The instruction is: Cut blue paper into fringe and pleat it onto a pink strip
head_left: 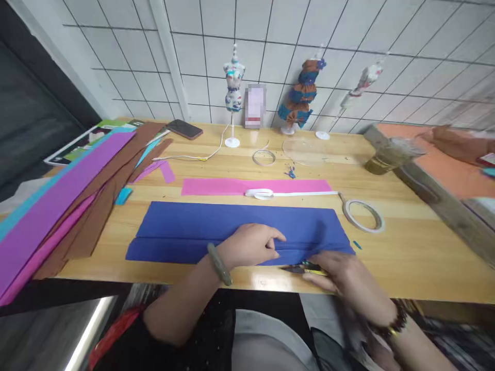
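Observation:
A long dark-blue sheet (pixel 174 219), paper or thin cloth, lies across the table with creases running along its lower part. My left hand (pixel 253 245) rests on the middle of it, thumb and forefinger apart and nothing held between them. At the sheet's lower right edge, my right hand (pixel 340 270) is closed around what look like scissors (pixel 296 269), with dark blades pointing left and a bit of yellow showing. Its fingers partly hide the tool. Just behind the blue sheet lies a pink strip (pixel 216 186), with a white ribbon (pixel 297 194) along its near edge.
A tape roll (pixel 363 216) lies to the right. Brown strips (pixel 112 201) and purple strips (pixel 73 190) are heaped at left, near a phone (pixel 185 129). Small decorated mannequins (pixel 233 85) stand at the back. A plastic cup (pixel 386 157) is at the right edge.

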A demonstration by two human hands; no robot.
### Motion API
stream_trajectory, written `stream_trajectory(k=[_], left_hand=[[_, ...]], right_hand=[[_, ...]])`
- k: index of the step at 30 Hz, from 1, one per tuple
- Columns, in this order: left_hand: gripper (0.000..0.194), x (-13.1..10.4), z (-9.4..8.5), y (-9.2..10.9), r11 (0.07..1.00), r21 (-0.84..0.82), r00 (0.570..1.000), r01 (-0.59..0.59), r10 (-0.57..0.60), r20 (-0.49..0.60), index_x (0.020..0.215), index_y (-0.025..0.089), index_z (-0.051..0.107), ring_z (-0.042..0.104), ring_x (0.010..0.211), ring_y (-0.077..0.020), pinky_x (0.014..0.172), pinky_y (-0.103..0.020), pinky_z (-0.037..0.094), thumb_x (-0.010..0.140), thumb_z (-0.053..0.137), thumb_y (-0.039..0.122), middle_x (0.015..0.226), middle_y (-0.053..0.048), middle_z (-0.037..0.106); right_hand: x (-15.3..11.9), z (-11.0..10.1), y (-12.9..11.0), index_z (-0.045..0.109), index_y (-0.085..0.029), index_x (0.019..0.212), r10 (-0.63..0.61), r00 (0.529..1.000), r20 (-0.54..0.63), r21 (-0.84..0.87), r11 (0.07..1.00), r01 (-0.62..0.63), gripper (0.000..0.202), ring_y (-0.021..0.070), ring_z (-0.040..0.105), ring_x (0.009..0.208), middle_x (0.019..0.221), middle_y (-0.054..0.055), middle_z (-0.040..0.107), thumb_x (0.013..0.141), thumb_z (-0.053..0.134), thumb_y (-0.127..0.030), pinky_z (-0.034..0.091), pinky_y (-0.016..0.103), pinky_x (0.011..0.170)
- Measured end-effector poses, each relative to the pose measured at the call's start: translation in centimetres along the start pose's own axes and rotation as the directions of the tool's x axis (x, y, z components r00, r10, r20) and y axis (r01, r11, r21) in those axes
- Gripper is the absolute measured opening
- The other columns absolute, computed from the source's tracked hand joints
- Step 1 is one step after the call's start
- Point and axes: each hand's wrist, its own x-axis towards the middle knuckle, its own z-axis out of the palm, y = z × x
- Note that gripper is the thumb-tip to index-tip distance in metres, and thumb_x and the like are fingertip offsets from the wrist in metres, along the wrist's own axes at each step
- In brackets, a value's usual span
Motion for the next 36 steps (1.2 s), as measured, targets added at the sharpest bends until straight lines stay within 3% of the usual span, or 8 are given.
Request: stream_trajectory(k=[7, 13, 36], left_hand=[[0.037, 0.15, 0.14, -0.26, 1.000, -0.012, 1.000, -0.003, 0.004, 0.003, 0.110, 0.023, 0.059, 0.060, 0.080, -0.0135, 0.071, -0.024, 0.038, 0.073, 0.055, 0.025, 0.085, 0.002, 0.068], [0.036, 0.20, 0.16, -0.22, 1.000, -0.024, 1.000, -0.005, 0.005, -0.001, 0.109, 0.023, 0.059, 0.060, 0.079, -0.0134, 0.069, -0.024, 0.038, 0.073, 0.056, 0.025, 0.083, 0.003, 0.068], [0.036, 0.40, 0.25, -0.46, 0.999, -0.031, 1.000, -0.016, 0.016, -0.008, 0.108, 0.024, 0.059, 0.060, 0.079, -0.0131, 0.068, -0.024, 0.037, 0.073, 0.058, 0.027, 0.082, 0.004, 0.068]], right_hand=[[-0.31, -0.05, 0.31, 0.060, -0.018, 0.080, -0.059, 0.997, -0.059, -0.047, 0.997, 0.056, 0.031, 0.0151, 0.060, 0.060, 0.067, 0.003, 0.062, 0.087, 0.046, -0.044, 0.038, 0.024, 0.054], [-0.46, -0.16, 0.20, 0.057, -0.019, 0.072, -0.045, 0.996, -0.074, -0.028, 0.999, 0.043, 0.031, 0.0133, 0.058, 0.056, 0.064, 0.001, 0.061, 0.087, 0.045, -0.043, 0.038, 0.023, 0.053], [0.20, -0.36, -0.45, 0.061, -0.019, 0.073, -0.095, 0.989, -0.111, -0.055, 0.995, 0.089, 0.033, 0.0137, 0.061, 0.058, 0.066, 0.003, 0.064, 0.087, 0.045, -0.044, 0.042, 0.023, 0.054]])
